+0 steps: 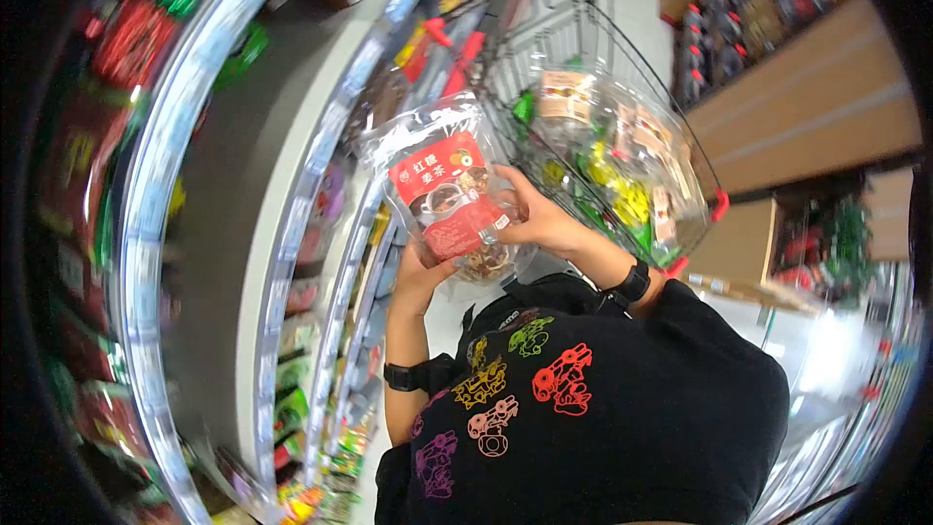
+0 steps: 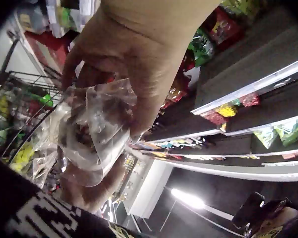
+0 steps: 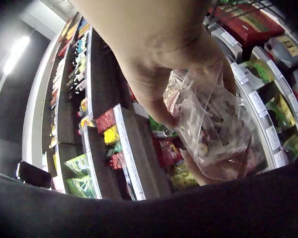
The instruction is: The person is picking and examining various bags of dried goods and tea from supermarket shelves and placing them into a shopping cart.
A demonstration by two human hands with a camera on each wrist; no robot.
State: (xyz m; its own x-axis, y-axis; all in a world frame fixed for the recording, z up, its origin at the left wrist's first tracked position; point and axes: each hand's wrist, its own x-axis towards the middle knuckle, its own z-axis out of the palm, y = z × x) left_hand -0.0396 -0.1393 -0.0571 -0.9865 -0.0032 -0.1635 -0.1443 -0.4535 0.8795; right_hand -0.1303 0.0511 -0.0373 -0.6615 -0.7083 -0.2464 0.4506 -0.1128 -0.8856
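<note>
Both hands hold up a clear plastic bag of brown sugar ginger tea [image 1: 449, 196] with a red label in the head view. Its label faces up toward the head, and dried pieces show through the plastic at its lower end. The left hand [image 1: 420, 279] grips the lower left corner. On the other side, the right hand [image 1: 540, 216] pinches the right edge, thumb on the front by the barcode. Crinkled clear plastic of the bag [image 2: 97, 134] fills the space under the left hand [image 2: 134, 59] in the left wrist view. In the right wrist view, the right hand [image 3: 184, 69] covers its upper part.
Beyond the hands stands a wire shopping cart [image 1: 593, 15] with red corners, holding clear tubs [image 1: 567, 97] and yellow and green packages [image 1: 627, 199]. Store shelves [image 1: 292, 224] with packaged goods run along the left. At the right are bottles [image 1: 714, 39] and a cardboard box [image 1: 743, 243].
</note>
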